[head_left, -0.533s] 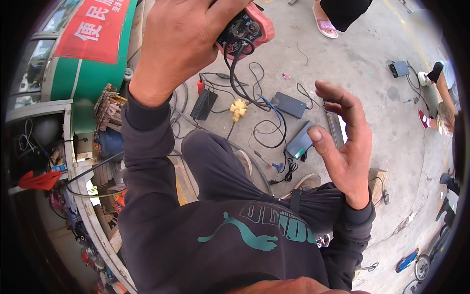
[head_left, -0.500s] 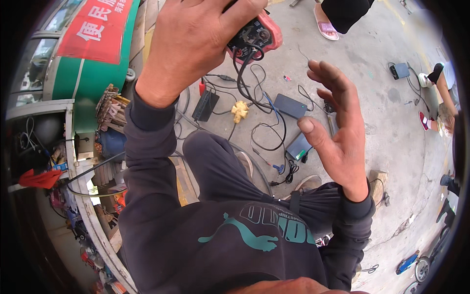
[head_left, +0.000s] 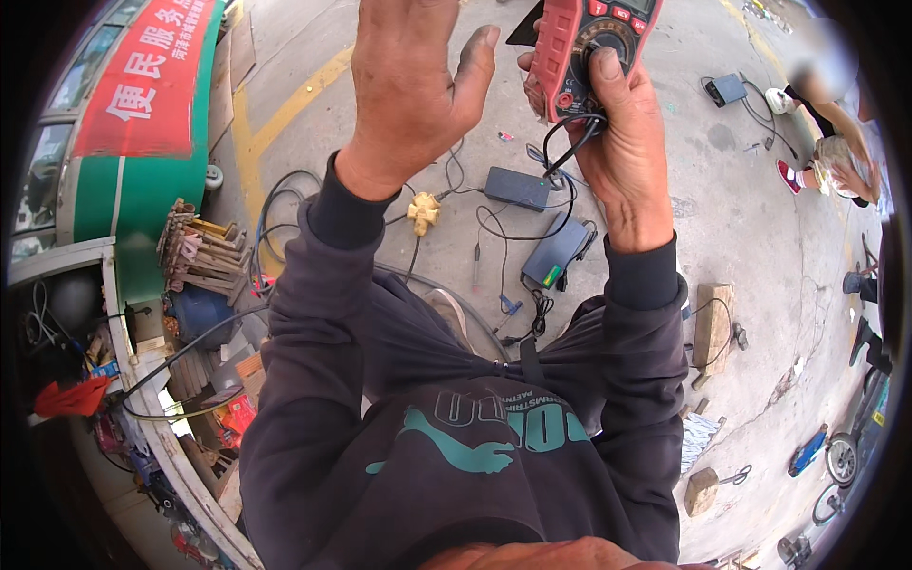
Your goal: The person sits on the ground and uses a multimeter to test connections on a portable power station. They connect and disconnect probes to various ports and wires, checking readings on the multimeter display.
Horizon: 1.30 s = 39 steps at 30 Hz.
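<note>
Overhead, two hands raised with a red multimeter (head_left: 589, 47), its top cut off.
Right hand (head_left: 622, 142) grips it; left hand (head_left: 413, 90) spread wide, empty; red banner (head_left: 142, 81) upper left.

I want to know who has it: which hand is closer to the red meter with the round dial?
The right hand: it holds the red meter, thumb on the dial. The left hand is raised open just beside it, not touching.
</note>
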{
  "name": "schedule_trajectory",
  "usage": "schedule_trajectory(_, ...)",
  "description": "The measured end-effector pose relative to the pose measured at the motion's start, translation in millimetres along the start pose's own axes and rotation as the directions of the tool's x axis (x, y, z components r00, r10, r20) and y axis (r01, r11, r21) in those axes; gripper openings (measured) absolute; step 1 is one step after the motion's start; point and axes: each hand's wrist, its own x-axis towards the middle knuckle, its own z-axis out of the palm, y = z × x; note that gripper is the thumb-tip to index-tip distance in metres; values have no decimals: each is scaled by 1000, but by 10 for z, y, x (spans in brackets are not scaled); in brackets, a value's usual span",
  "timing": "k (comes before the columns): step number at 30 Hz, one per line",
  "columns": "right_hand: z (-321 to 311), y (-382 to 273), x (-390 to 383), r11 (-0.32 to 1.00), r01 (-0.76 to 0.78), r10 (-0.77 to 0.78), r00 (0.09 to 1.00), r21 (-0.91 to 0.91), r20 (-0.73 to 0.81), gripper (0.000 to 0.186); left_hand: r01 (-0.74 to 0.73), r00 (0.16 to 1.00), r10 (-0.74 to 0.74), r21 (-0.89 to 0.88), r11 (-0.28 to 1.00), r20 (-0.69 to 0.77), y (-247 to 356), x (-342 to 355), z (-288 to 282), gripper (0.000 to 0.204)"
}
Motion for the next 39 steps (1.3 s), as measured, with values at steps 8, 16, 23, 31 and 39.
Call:
schedule_trajectory(8, -177, -477, 66, 913, 344, -312, 935, 218, -167, 61, 637, 761, -238, -625, 451, 603, 472, -739, 902, 39)
schedule_trajectory(16, -233, -1183, 134, 856, 384, -394, 918, 347, -45, 56, 615, 725, -336, -785, -81, 602, 869, -524, 1206, 37)
schedule_trajectory(23, -182, -1209, -16, 844, 254, -314, 948, 472, 50, 60, 559, 829, -215, -746, 362, 517, 828, -201, 1101, 24)
schedule_trajectory(31, -412, -1345, -253, 706, 57, -264, 946, 706, 188, 67, 324, 430, -523, -666, -671, 736, 766, -374, 961, 19)
schedule_trajectory(39, -409, -1609, -423, 667, 310, -358, 931, 678, -74, 67, -235, 600, -630, -644, -728, 493, 591, -753, 662, 18)
